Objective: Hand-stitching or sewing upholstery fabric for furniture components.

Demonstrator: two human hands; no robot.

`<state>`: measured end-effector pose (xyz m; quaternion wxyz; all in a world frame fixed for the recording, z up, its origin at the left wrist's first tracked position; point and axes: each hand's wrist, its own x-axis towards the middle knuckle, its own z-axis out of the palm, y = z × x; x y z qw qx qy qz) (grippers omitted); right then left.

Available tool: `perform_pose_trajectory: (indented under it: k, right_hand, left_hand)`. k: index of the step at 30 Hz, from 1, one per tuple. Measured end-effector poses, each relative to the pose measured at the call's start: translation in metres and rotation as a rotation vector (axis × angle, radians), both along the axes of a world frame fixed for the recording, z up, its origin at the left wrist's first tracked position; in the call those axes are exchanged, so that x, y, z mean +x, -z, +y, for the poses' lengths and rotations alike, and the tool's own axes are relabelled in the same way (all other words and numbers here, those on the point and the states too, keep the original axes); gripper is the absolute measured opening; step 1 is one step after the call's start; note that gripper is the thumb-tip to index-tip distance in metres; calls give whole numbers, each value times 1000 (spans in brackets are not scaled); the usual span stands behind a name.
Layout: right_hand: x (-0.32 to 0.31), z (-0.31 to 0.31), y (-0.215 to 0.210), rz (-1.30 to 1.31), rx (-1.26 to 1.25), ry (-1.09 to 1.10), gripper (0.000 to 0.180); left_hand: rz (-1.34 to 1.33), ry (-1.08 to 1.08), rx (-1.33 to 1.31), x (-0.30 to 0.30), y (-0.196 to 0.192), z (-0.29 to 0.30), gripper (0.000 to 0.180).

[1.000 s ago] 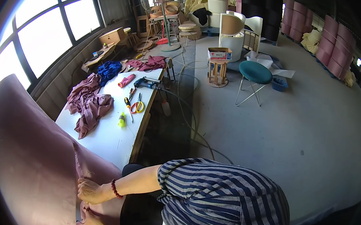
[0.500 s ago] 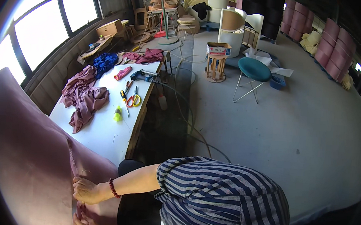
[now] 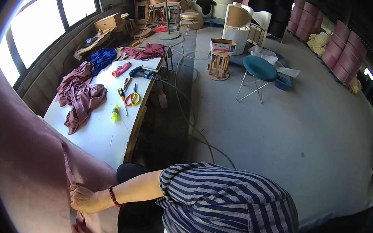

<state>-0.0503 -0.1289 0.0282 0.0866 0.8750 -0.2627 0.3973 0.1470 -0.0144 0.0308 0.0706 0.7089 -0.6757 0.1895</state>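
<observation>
Pink cloth (image 3: 23, 161): it is a big smooth piece close before me, mostly at 10 o'clock if my right hand (image 3: 84, 199) is the centre of the clock; a folded edge (image 3: 67, 162) goes up from this hand, between 11 and 12.
Right fingers: they are curled inward and pinch the cloth at this edge.
Left hand (image 3: 77, 232): it is at 6 o'clock, beside a loose fold of the cloth; the view cuts most of it, so I cannot tell if its fingers pinch or are spread.
Bracelet (image 3: 113, 196): dark red beads around my right wrist, at 3 o'clock.
Table (image 3: 102, 145): its white top stands past the cloth, between 12 and 1.
On the table: a crumpled mauve cloth (image 3: 90, 94) lies at 12; a yellow-green bottle (image 3: 115, 113), a screwdriver (image 3: 122, 94), scissors (image 3: 133, 97) and a blue tool (image 3: 142, 73) are between 12 and 1.
Stool (image 3: 260, 68): round teal seat on thin metal legs, on the floor (image 3: 254, 134), between 1 and 2.
Pink rolls (image 3: 344, 52): they stand far away, at 2.
</observation>
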Motion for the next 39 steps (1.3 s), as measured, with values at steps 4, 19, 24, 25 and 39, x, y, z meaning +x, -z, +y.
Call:
perform_pose_trajectory:
  k: [4, 19, 24, 25, 39]
  right_hand:
    - [2, -1, 3, -46, -52, -11, 9]
    - [3, -5, 6, -43, -28, -10, 10]
    - [10, 0, 6, -42, 10, -59, 9]
    - [13, 3, 5, -56, 3, -69, 9]
    - [-2, -3, 5, 0, 12, -1, 10]
  left_hand:
    - [-186, 273, -266, 24, 6, 5, 33]
    - [-70, 114, -108, 5, -10, 34, 32]
    - [-108, 69, -89, 28, -5, 41, 34]
    - [-117, 57, -87, 33, -6, 44, 35]
    - [272, 266, -76, -40, 13, -76, 23]
